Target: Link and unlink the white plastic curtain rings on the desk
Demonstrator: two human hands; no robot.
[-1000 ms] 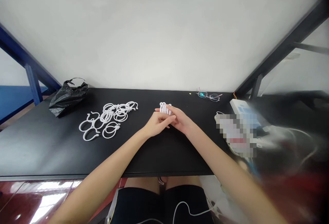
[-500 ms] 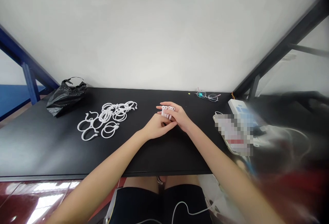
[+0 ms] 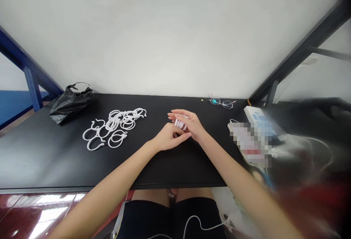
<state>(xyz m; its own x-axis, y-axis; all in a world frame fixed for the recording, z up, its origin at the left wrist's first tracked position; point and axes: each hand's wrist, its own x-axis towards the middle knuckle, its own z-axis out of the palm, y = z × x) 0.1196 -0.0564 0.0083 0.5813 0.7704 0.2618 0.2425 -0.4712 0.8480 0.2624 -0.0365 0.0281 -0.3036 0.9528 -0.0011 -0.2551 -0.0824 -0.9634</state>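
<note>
Tracking the stack of white plastic curtain rings (image 3: 180,123) | I see it shifted right, now between my two hands over the bench (image 3: 55,151) | left hand (image 3: 168,138) fingers pressed to its near side | right hand (image 3: 193,125) fingers curled over its far side

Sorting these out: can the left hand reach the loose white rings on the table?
Probably yes: nothing lies between the left hand and the loose white rings on the black tabletop, though its fingers are at the small ring stack under the right hand.
</note>
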